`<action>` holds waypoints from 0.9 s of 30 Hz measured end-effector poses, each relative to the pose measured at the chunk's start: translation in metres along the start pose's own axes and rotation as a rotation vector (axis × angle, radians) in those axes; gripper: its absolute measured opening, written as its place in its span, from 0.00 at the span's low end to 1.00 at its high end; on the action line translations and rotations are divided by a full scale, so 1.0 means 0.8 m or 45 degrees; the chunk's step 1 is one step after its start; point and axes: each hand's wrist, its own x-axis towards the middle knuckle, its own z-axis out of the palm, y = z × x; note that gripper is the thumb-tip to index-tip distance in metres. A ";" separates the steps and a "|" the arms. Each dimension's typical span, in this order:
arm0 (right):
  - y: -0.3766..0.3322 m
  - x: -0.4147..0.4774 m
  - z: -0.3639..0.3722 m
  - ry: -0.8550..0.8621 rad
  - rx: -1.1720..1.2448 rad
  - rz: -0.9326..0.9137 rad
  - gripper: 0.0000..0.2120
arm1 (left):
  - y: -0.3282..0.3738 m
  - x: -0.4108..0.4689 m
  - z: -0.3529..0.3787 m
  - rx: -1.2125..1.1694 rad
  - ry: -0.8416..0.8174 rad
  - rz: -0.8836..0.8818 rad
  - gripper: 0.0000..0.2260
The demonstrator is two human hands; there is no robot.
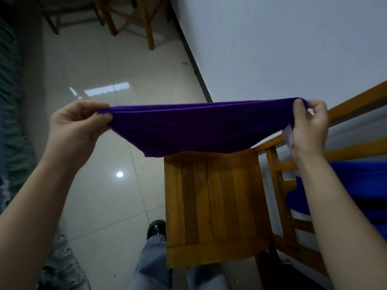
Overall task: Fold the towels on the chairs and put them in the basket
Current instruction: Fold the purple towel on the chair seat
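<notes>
A purple towel [196, 128] hangs folded over, stretched between my two hands above a wooden slatted chair [211, 208]. My left hand [77, 124] pinches its left end between thumb and fingers. My right hand [310, 124] pinches its right end, and a white label shows below those fingers. The chair seat beneath is bare. No basket is in view.
A blue object [356, 185] lies behind the chair's back rails at the right. A white wall runs along the right. More wooden chair legs [146, 24] stand at the far end of the glossy tiled floor. Patterned grey fabric [12, 101] lines the left edge. My leg and shoe are below.
</notes>
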 end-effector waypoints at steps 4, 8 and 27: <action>-0.004 -0.028 -0.018 0.248 -0.248 -0.233 0.06 | 0.006 -0.024 0.007 -0.055 -0.043 -0.073 0.07; 0.004 -0.049 -0.032 0.362 -0.303 -0.300 0.07 | 0.010 -0.039 0.018 -0.064 0.032 -0.227 0.13; 0.331 -0.106 0.008 -0.276 -1.093 0.934 0.28 | -0.328 -0.111 0.102 0.538 0.103 -1.324 0.28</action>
